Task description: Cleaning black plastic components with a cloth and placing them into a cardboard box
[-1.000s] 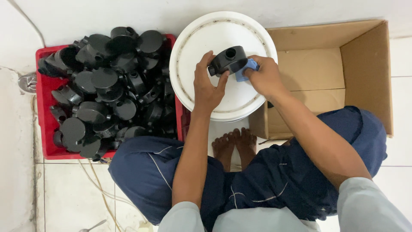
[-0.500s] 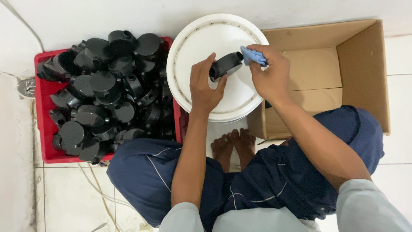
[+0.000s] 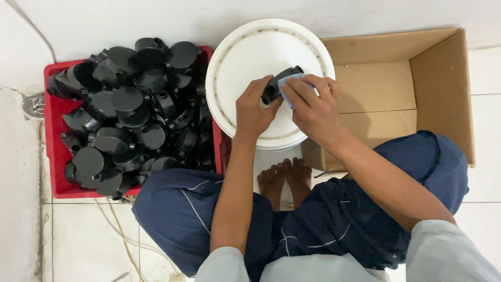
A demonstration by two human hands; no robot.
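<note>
A person seated cross-legged on a white tiled floor (image 3: 83, 235) works over an upturned white bucket (image 3: 245, 47), whose round top serves as the surface. The left hand (image 3: 254, 108) has its fingers (image 3: 259, 86) closed around a black plastic fitting (image 3: 277, 85), a short tube-shaped part held just above the bucket's top. The right hand (image 3: 313, 107) presses a small blue cloth (image 3: 288, 83) against the fitting's side, its fingers (image 3: 308, 86) curled over the cloth and pinching it to the part. Well to the left of the fingers, a red crate (image 3: 52, 156) is heaped with many more black fittings (image 3: 125, 104), round caps and stubby spouts piled above its rim. To the right of the fingers, touching the bucket, an open cardboard box (image 3: 443, 83) lies with its inside bare. The grip looks light, so the fitting could slip from the left fingers, knock the bucket top and roll to the floor near the bare feet (image 3: 286, 180); the cloth, held only by fingertip pressure, could likewise drop. The crate's heap stands high enough that a knock from the left elbow might spill parts. A pale wall (image 3: 156, 15) runs behind the bucket, thin cords (image 3: 112, 219) trail over the tiles below the crate, and a round floor drain (image 3: 34, 104) sits at the crate's far left.
</note>
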